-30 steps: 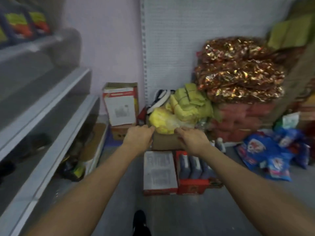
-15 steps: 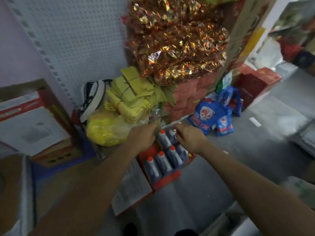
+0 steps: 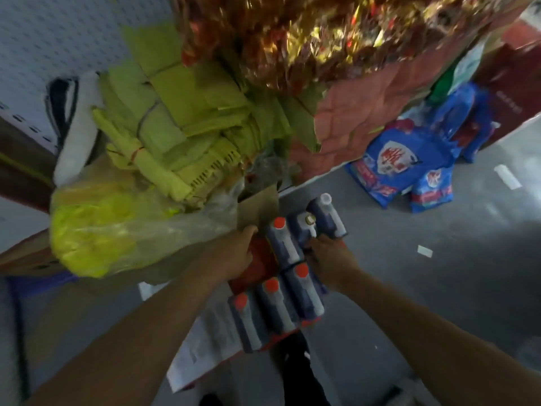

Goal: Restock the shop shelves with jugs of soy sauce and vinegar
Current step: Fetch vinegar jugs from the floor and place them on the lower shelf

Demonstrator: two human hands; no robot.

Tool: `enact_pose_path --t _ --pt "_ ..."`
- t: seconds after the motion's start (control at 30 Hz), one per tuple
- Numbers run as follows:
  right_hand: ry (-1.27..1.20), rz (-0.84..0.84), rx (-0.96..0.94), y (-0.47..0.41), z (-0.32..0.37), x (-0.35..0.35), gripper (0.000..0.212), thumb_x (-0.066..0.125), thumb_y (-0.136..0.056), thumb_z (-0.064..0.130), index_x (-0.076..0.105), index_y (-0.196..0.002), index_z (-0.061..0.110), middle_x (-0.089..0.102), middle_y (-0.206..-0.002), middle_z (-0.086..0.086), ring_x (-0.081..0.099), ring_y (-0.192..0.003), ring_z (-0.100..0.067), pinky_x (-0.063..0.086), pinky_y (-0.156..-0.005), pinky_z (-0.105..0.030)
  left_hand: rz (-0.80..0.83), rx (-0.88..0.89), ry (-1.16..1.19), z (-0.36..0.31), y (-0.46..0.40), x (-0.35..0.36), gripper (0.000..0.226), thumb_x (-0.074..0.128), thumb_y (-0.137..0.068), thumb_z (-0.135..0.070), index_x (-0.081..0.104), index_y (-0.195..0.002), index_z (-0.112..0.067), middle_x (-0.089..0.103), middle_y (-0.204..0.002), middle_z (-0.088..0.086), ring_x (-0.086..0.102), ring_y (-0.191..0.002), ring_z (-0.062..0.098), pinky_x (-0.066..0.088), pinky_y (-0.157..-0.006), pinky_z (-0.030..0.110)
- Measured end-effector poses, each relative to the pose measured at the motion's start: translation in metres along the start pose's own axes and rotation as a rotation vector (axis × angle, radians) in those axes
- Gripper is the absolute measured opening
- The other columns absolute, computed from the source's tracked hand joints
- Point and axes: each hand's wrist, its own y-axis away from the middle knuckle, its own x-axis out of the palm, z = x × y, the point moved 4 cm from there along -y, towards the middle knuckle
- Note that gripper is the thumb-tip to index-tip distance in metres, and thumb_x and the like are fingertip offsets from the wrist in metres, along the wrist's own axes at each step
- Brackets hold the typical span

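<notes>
An open red carton (image 3: 257, 268) on the floor holds several dark jugs with white handles. Most have orange caps (image 3: 304, 291), and two at the far end have white caps (image 3: 328, 212). My left hand (image 3: 234, 250) reaches into the carton's left side beside an orange-capped jug (image 3: 282, 241) and touches the red wall; blur hides its fingertips. My right hand (image 3: 328, 253) is at the far middle jug (image 3: 303, 230), with its fingers curled on the jug's handle.
A brown cardboard box (image 3: 257, 206) heaped with yellow-green paper bundles (image 3: 175, 136) and a yellow plastic bag (image 3: 96, 230) stands just behind the carton. Gold foil packs (image 3: 307, 39) are stacked above, with blue bags (image 3: 404, 168) on the grey floor to the right. A white carton flap (image 3: 205, 347) lies near my feet.
The view has swung down and closer to the carton. Both hands dropped from the brown box's edge into the red carton, the right one closing on a jug.
</notes>
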Motion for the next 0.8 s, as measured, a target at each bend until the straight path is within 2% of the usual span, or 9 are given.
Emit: enact_pose_path --t 0.13,0.23,0.33,0.43,0.5,0.6,0.67,0.73,0.8 --pt "0.057 0.111 0.023 -0.081 -0.041 0.074 0.052 0.046 -0.104 0.050 0.041 -0.147 0.022 0.054 -0.142 -0.010 0.062 -0.115 -0.032 0.042 -0.075 -0.032 0.018 -0.059 0.049 0.022 -0.104 0.058 0.084 0.060 -0.099 -0.028 0.008 -0.164 -0.025 0.047 -0.153 0.015 0.052 -0.133 0.031 0.043 -0.110 0.043" --pt "0.063 0.210 0.097 -0.113 -0.055 0.120 0.066 0.042 -0.102 0.060 0.030 -0.154 0.020 0.053 -0.141 -0.013 0.060 -0.119 -0.035 0.047 -0.083 -0.039 0.020 -0.041 0.052 0.029 -0.170 0.099 0.094 0.061 -0.098 -0.027 -0.007 -0.163 -0.030 0.034 -0.163 0.012 0.042 -0.143 0.031 0.037 -0.117 0.047" --pt "-0.027 0.219 0.105 -0.121 -0.052 0.151 0.065 0.040 -0.100 0.061 0.022 -0.155 0.031 0.056 -0.132 -0.012 0.063 -0.112 -0.035 0.052 -0.086 -0.042 0.096 -0.018 0.115 0.026 -0.218 0.132 0.088 0.060 -0.098 -0.008 0.008 -0.163 -0.036 0.018 -0.169 0.004 0.025 -0.153 0.029 0.028 -0.122 0.045" --pt "-0.099 0.230 0.119 -0.127 -0.050 0.164 0.062 0.047 -0.097 0.055 0.026 -0.150 0.032 0.053 -0.129 -0.010 0.063 -0.108 -0.036 0.049 -0.078 -0.039 0.064 0.044 0.208 0.035 -0.230 0.147 0.074 0.060 -0.095 -0.001 0.034 -0.154 -0.036 0.034 -0.160 0.003 0.036 -0.146 0.026 0.033 -0.116 0.041" --pt "-0.049 0.280 0.066 -0.135 -0.054 0.159 0.056 0.050 -0.097 0.052 0.032 -0.146 0.029 0.050 -0.130 -0.011 0.062 -0.109 -0.039 0.041 -0.074 -0.037 -0.004 0.026 0.208 0.054 -0.219 0.151 0.070 0.060 -0.096 -0.006 0.033 -0.157 -0.028 0.038 -0.159 0.008 0.039 -0.143 0.027 0.031 -0.119 0.040" --pt "0.038 0.337 -0.145 -0.157 -0.052 0.147 0.058 0.058 -0.097 0.044 0.035 -0.148 0.026 0.047 -0.137 -0.010 0.060 -0.111 -0.038 0.045 -0.078 -0.037 -0.052 -0.034 0.287 0.093 -0.184 0.168 0.083 0.062 -0.091 -0.005 0.022 -0.161 -0.021 0.040 -0.158 0.019 0.043 -0.143 0.037 0.036 -0.118 0.047" --pt "0.032 0.353 -0.286 -0.169 -0.047 0.147 0.058 0.061 -0.096 0.037 0.037 -0.147 0.023 0.043 -0.144 -0.009 0.057 -0.116 -0.036 0.046 -0.084 -0.037 -0.074 -0.104 0.416 0.107 -0.159 0.177 0.083 0.073 -0.084 -0.006 0.032 -0.154 -0.025 0.053 -0.147 0.012 0.054 -0.132 0.030 0.045 -0.107 0.032" --pt "-0.079 0.344 -0.352 -0.173 -0.042 0.151 0.059 0.065 -0.094 0.030 0.035 -0.145 0.027 0.039 -0.147 -0.004 0.053 -0.123 -0.033 0.047 -0.093 -0.040 -0.104 -0.145 0.557 0.112 -0.144 0.180 0.087 0.083 -0.076 -0.008 0.037 -0.148 -0.028 0.055 -0.140 -0.003 0.057 -0.122 0.017 0.042 -0.089 0.009" --pt "-0.182 0.322 -0.319 -0.171 -0.043 0.156 0.071 0.073 -0.089 0.029 0.031 -0.147 0.034 0.036 -0.148 0.000 0.048 -0.132 -0.028 0.048 -0.102 -0.041 -0.090 -0.143 0.652 0.115 -0.146 0.185 0.109 0.090 -0.070 -0.010 0.028 -0.157 -0.034 0.044 -0.147 -0.013 0.048 -0.128 0.008 0.038 -0.099 0.010"
